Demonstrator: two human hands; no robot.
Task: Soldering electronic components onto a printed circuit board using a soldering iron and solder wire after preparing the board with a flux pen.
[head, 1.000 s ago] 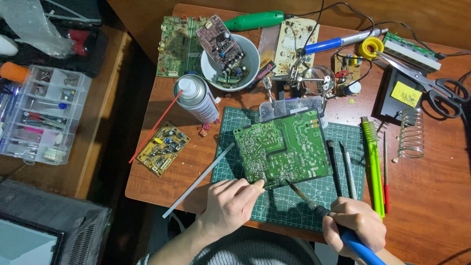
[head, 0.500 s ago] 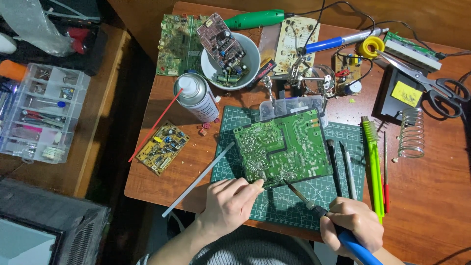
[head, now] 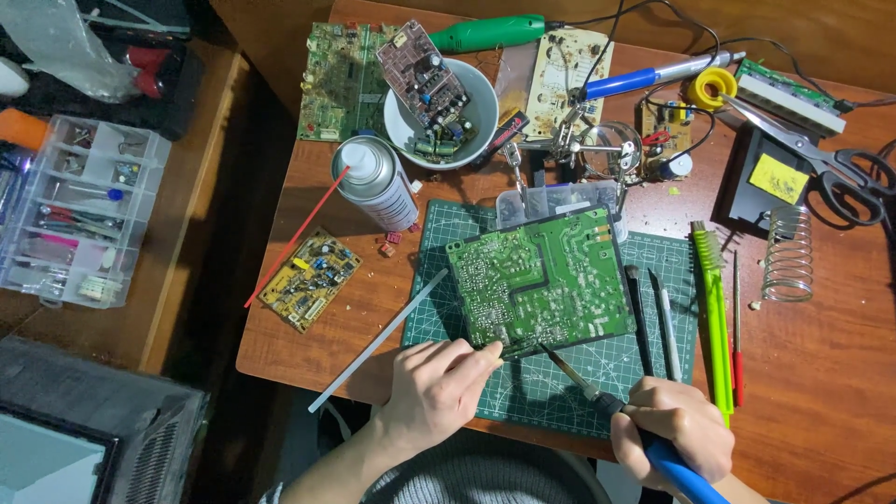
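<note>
Your left hand point(head: 434, 392) pinches a thin metal tool, probably tweezers, its tip touching the near edge of the large green printed circuit board point(head: 539, 278). Fingers are closed narrow around that tool. Your right hand point(head: 674, 431) is wrapped fully around the blue-handled soldering iron point(head: 607, 401), whose tip points at the same near edge of the board, close beside the tweezer tip; whether it touches, you cannot tell.

The board lies solder side up on the dark green gridded cutting mat point(head: 560, 383), tilted slightly, its far edge propped against a small clear plastic box point(head: 558, 201).

Handling judgement: the board looks light, stiff and flat. It is likely to slide or rock under a push, since only one edge is propped. Take hold by the bare edges or corners, not across the solder joints, which are sharp and hot near the iron. It is fragile to flexing, so do not bend it.

Nearby: a white aerosol can with a thin red straw point(head: 376, 184) stands left of the mat, and a small yellow circuit board point(head: 311, 279) lies beside it.
</note>
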